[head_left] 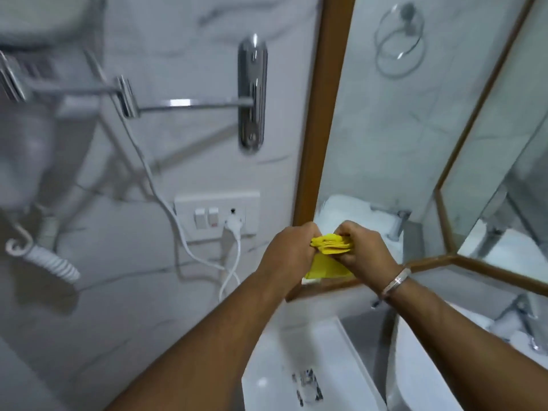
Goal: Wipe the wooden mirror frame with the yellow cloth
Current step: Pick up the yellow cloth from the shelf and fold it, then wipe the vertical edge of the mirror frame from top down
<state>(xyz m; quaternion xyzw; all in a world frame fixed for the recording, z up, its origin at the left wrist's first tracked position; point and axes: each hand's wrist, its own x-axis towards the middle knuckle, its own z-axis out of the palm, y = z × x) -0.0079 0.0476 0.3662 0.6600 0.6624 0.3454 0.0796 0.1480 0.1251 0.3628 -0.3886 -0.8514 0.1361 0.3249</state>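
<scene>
Both hands, left [286, 250] and right [366, 250], clamp the bunched yellow cloth [330, 246] between them.

Single view only, head-worn wide-angle camera, so no second view overlaps it. It looks forward and down along both bare forearms, which enter from the 6 o'clock edge and converge just below frame centre. The view is rolled: the wooden mirror frame [321, 114] runs tilted from 12 o'clock down toward centre, and its lower rail leaves at 3 o'clock. Camera sits close to the wall; the marble wall [184, 173] fills 9 to 12 o'clock, the mirror glass 12 to 3 o'clock, and the white basin [296, 351] lies near 5 o'clock. Edges bow with lens distortion; motion blur is strongest at 9 o'clock.
</scene>
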